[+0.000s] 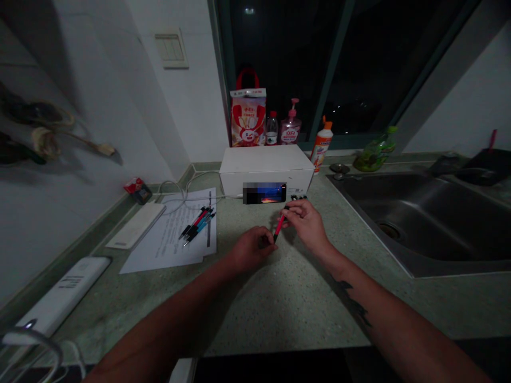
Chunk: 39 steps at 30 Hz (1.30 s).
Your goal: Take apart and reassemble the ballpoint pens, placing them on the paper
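Note:
A red pen [280, 226] with black ends is held aslant between my two hands above the counter. My right hand [306, 222] pinches its upper black end with thumb and fingers. At the lower end, the curled fingers of my left hand [254, 247] close on the tip; the exact contact is partly hidden. Several pens [198, 223], red, blue and black, lie in a bunch on printed paper sheets [159, 255] to the left. Just beyond my right hand, small black pieces [299, 197] sit by the white box [265, 160]; their kind is unclear.
A phone [273, 193] with a lit screen leans on the box, its cable running left. To the right is a steel sink [389, 260]. Bottles, including a pink pump bottle [290, 127], stand by the window. A white power strip [66, 295] lies at the left.

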Tool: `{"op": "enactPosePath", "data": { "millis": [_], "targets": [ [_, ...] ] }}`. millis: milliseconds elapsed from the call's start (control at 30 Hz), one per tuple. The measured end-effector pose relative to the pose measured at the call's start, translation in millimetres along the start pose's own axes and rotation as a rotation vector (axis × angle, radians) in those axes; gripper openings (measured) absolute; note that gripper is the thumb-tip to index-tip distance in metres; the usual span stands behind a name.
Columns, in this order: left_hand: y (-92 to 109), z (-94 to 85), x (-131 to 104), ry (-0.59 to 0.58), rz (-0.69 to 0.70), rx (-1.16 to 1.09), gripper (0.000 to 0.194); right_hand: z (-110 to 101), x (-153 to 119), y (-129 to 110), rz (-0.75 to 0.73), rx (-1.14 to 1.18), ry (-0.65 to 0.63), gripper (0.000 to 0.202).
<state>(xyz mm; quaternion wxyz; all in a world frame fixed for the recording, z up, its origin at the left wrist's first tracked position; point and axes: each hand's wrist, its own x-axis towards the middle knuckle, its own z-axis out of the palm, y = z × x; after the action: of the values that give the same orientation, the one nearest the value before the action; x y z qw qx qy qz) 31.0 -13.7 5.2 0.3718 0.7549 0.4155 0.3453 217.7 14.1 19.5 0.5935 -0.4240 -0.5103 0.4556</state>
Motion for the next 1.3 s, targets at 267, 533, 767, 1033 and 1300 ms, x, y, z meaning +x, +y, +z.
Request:
{"op": "enactPosePath", "data": {
  "millis": [267,533,767,1033,1300],
  "targets": [
    [-2.5,-2.7,0.5,0.034,0.052,0.004,0.005,-2.3,2.4,3.1,0.000,0.012,0.006,0.046],
    [-6.9,-2.3,4.1,0.089,0.016,0.004,0.008,6.0,-4.1,16.1,0.100,-0.064,-0.221,0.052],
    [-15.3,-5.5,6.1,0.149,0.051,0.029,0.013,-14.5,7.8,19.9,-0.070,-0.569,-0.119,0.033],
    [-22.0,-13.2,8.8,0.189,0.015,0.076,0.015,-79.3,35.5,-4.2,0.149,-1.390,0.210,0.039],
    [-25.6,-30.3,15.5,0.254,-0.062,0.317,0.019,-83.6,38.6,7.8,0.236,-1.475,0.095,0.035]
  ]
}}
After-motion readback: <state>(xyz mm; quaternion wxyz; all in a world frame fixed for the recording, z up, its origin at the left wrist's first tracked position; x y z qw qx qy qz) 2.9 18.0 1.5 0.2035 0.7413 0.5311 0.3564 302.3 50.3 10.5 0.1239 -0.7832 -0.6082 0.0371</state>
